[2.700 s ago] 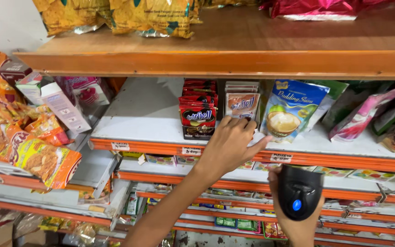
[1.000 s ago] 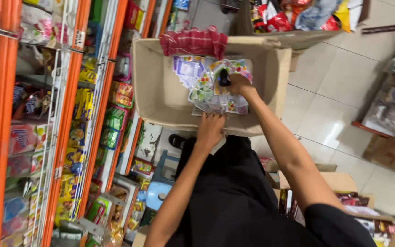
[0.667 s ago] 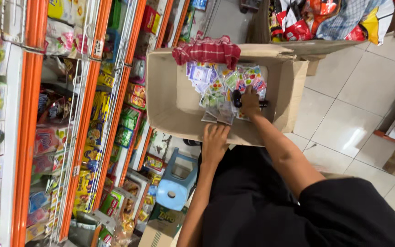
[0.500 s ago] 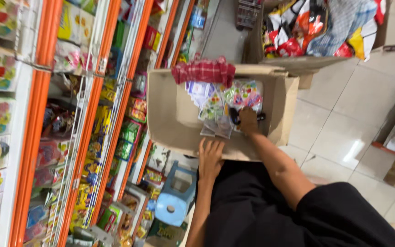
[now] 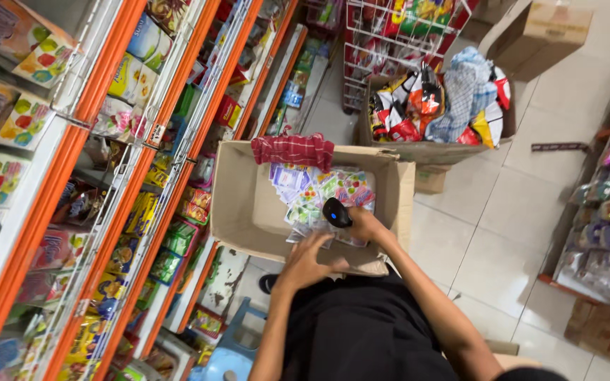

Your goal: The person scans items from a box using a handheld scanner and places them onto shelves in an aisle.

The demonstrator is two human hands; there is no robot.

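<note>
Inside the open cardboard box [image 5: 248, 212], against its right wall: a loose heap of colourful flat sachets [image 5: 323, 197], long axis running from the near rim toward the far flap under the red checked cloth [image 5: 292, 149]. Right hand [image 5: 365, 226] closed around a black handheld scanner [image 5: 336, 212], resting on the heap's near-right part. Left hand [image 5: 305, 261] at the box's near rim, fingers spread and empty, touching the sachets' near edge and closer to them.

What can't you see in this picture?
Head view only:
- Left hand: fingertips blurred; grip on packets unclear.
- Right hand: its fingers hidden behind the scanner.
- Box: its bottom covered by packets.
- Stool: cut off at the bottom edge.
</note>
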